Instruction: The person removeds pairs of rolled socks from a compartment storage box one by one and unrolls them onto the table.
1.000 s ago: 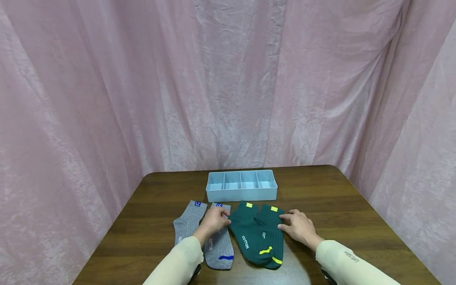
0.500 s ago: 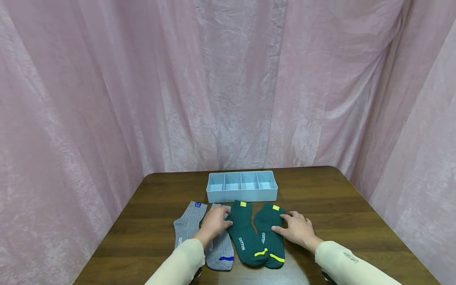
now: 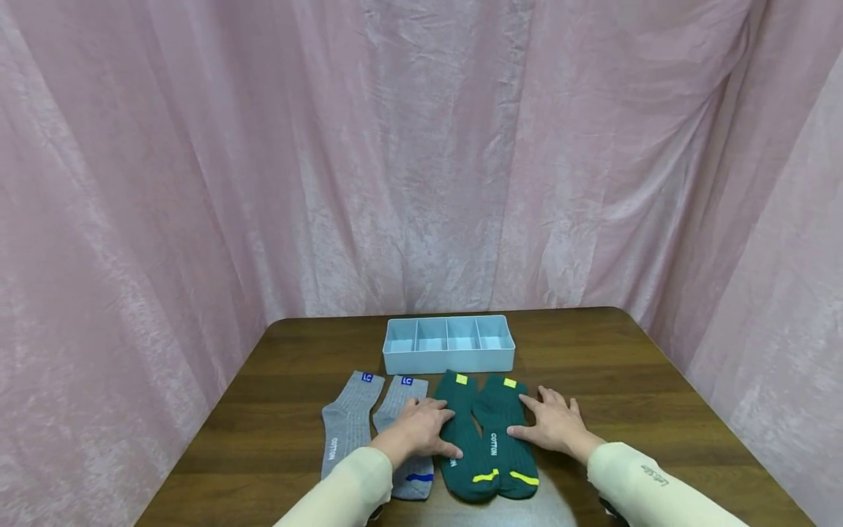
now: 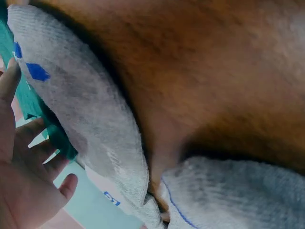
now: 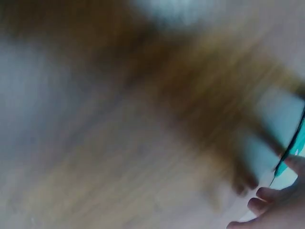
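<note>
Two green socks with yellow tabs lie flat side by side in the head view. My left hand (image 3: pixel 421 430) rests its outstretched fingers and thumb along the left edge of the left green sock (image 3: pixel 466 417). Spread fingers of my right hand (image 3: pixel 553 424) touch the right edge of the right green sock (image 3: pixel 510 457). Under my left forearm and hand, two grey socks are partly hidden: the left grey sock (image 3: pixel 352 413) and the right grey sock (image 3: pixel 402 394). The left wrist view shows my left palm (image 4: pixel 28 176) beside grey ribbed fabric (image 4: pixel 86 100). Most of the right wrist view is blurred.
A light blue tray (image 3: pixel 448 361) with several compartments stands behind the socks. All of it sits on a brown wooden table (image 3: pixel 263 410) with rounded far corners. Pink velvet curtains (image 3: pixel 421 161) hang behind and at both sides.
The green socks, overlapped before, now lie mostly side by side. My left hand has moved right, from above the right grey sock to the left green sock. The right hand has shifted slightly.
</note>
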Tool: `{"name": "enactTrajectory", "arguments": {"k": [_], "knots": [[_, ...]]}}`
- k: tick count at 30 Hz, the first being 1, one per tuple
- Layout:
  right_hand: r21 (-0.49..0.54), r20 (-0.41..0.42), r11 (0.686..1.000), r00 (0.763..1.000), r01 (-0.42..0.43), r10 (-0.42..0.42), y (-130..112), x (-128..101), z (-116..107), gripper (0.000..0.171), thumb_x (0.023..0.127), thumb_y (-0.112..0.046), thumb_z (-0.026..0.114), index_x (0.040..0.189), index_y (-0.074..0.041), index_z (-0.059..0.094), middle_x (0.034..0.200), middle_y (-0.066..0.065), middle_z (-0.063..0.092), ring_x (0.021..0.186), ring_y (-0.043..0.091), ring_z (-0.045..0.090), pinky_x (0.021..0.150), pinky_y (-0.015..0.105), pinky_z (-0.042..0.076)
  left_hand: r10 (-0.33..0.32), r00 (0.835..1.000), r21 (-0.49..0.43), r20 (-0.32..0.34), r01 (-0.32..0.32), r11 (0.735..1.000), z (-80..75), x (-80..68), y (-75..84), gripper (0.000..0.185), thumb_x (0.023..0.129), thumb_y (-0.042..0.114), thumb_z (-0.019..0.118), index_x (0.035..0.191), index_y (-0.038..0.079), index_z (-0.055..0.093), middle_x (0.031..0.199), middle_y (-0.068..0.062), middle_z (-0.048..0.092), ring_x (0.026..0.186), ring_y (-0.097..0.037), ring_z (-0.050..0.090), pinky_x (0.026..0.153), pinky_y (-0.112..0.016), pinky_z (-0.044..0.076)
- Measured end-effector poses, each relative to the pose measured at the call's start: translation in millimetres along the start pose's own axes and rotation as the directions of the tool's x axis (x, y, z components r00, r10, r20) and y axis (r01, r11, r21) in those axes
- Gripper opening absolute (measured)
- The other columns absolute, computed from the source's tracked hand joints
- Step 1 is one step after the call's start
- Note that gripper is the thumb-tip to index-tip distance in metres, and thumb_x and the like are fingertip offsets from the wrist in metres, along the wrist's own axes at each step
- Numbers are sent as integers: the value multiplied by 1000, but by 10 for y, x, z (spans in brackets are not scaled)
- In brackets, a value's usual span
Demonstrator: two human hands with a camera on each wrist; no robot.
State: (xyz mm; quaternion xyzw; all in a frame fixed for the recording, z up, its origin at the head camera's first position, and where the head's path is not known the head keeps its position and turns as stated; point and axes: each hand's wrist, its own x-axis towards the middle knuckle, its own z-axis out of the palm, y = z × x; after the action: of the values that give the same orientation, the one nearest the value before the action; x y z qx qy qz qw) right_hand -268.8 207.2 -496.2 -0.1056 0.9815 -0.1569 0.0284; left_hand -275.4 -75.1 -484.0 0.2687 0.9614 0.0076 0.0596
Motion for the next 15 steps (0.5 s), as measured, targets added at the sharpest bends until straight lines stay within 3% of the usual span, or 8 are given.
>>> {"name": "enactTrajectory", "arguments": {"k": [7, 11, 15], "knots": [[56, 54, 998, 998, 39, -42, 42, 20, -69, 85, 82, -61, 70, 144, -6, 51, 151, 35, 29, 140, 53, 22, 103, 77, 12, 7, 997, -29, 76, -5, 1000, -13, -44, 26, 91, 75, 72, 70, 147, 20, 50, 154, -5, 41, 140, -25, 37, 109, -52, 30], [46, 49, 996, 995, 81, -83, 23, 20, -34, 91, 79, -67, 69, 145, -7, 51, 153, 32, 27, 142, 50, 21, 105, 75, 10, 8, 996, -23, 87, -6, 1000, -9, -61, 39, 96, 73, 75, 70, 149, 20, 47, 155, -6, 39, 141, -26, 35, 110, -54, 28], [47, 97, 995, 991, 91, -95, 4, 19, 6, 101, 73, -72, 71, 148, -9, 47, 155, 31, 24, 143, 50, 19, 106, 74, 9, -1, 995, -27, 102, 4, 1000, -6, -59, 50, 98, 72, 75, 70, 150, 21, 45, 156, -6, 37, 142, -26, 34, 110, -55, 28]]}}
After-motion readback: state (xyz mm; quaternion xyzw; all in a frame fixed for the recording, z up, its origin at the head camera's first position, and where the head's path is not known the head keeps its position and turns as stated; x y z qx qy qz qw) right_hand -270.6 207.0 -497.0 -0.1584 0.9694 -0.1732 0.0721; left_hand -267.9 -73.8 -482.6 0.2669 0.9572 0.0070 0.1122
